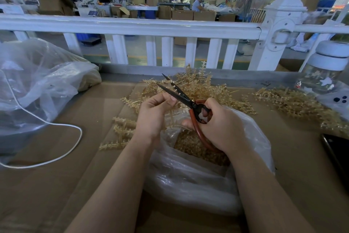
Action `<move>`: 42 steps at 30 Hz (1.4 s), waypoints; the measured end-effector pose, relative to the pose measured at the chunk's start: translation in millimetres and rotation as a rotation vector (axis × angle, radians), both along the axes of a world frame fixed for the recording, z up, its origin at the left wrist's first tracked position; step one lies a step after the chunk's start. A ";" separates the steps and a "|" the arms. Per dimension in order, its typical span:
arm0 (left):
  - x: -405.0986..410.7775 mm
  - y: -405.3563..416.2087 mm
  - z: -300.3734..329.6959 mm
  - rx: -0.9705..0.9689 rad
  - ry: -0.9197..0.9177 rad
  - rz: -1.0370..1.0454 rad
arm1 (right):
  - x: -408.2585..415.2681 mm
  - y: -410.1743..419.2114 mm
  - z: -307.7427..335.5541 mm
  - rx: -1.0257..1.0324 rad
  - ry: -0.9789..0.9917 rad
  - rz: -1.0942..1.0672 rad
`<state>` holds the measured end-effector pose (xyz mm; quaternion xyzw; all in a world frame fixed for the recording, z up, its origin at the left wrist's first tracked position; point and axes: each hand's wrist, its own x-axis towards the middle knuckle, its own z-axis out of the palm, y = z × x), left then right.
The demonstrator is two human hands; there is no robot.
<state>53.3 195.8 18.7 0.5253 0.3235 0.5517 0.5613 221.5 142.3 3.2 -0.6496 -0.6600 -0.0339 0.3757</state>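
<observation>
My right hand grips the scissors, my left hand pinches a strip, cut bits, I think, half fill the bag, and a big pile is left.

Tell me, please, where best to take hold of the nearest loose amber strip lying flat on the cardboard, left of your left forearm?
Pinch the strip by its central spine at the left end, probably coming from above and the left. It lies flat on the cardboard, small pegs stick out along both edges, and its left end lies free of the other strips.
</observation>
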 end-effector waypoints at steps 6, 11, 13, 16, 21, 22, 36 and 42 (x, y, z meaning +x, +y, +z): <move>-0.8 1.0 -0.1 -0.016 -0.005 0.011 | 1.0 1.0 -0.2 -0.021 -0.009 -0.021; -1.9 1.4 1.4 0.072 0.070 0.037 | 2.7 2.1 -0.4 -0.003 -0.037 -0.036; -2.2 0.2 2.5 0.089 0.079 0.041 | 2.7 1.5 0.1 0.024 -0.046 -0.033; -3.1 -0.4 4.1 0.099 0.083 0.033 | 1.9 0.2 1.4 0.064 -0.055 -0.021; -2.1 -1.4 5.0 0.132 0.087 0.057 | 1.0 0.8 1.6 0.040 -0.041 -0.028; -1.8 -1.6 4.7 0.145 0.085 0.068 | 1.0 0.9 1.7 0.038 -0.036 -0.027; -3.8 0.5 0.8 0.125 -0.012 0.002 | -0.6 0.1 1.7 0.040 -0.009 -0.004; -3.2 -0.6 1.3 0.097 -0.011 0.010 | -0.3 1.6 2.1 0.015 -0.001 -0.010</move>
